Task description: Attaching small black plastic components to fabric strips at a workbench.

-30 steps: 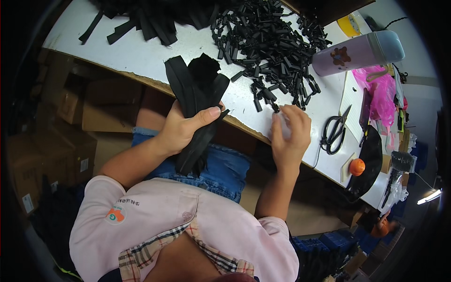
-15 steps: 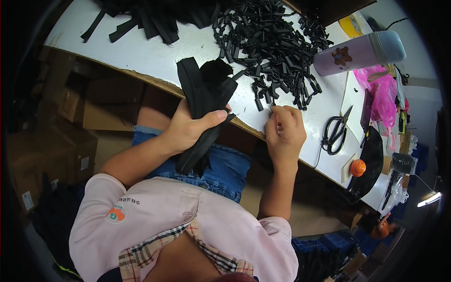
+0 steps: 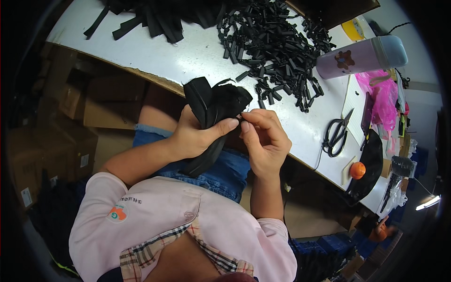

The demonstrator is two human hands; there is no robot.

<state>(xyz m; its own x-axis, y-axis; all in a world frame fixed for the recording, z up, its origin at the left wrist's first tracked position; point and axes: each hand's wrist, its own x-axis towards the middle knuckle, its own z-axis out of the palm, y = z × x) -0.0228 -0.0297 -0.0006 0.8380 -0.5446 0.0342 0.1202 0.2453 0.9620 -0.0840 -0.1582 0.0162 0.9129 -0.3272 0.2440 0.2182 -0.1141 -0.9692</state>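
Note:
A bundle of black zipper strips [image 3: 213, 101] is gripped in my left hand [image 3: 195, 134], thumb across the front and fingers behind. Its upper ends fan out above the thumb; the lower ends hang over my lap. My right hand [image 3: 268, 141] is closed in a pinch at the bundle's right edge, close to my left thumb tip. A tiny dark piece shows at the pinching fingertips, too small and covered to make out. Beyond the hands, a heap of small black zipper pulls [image 3: 277, 51] lies on the white table [image 3: 141, 56].
More black strips [image 3: 159, 21] lie at the table's far left. On the right are a lilac bottle [image 3: 352, 58], black-handled scissors [image 3: 336, 136], an orange round object [image 3: 357, 170], a pink plastic bag [image 3: 383, 98] and yellow tape [image 3: 352, 29]. Cardboard boxes [image 3: 112, 105] stand under the table.
My right hand has moved left from the near edge of the heap to the bundle. The bundle has shifted slightly right and toward me, still in my left hand.

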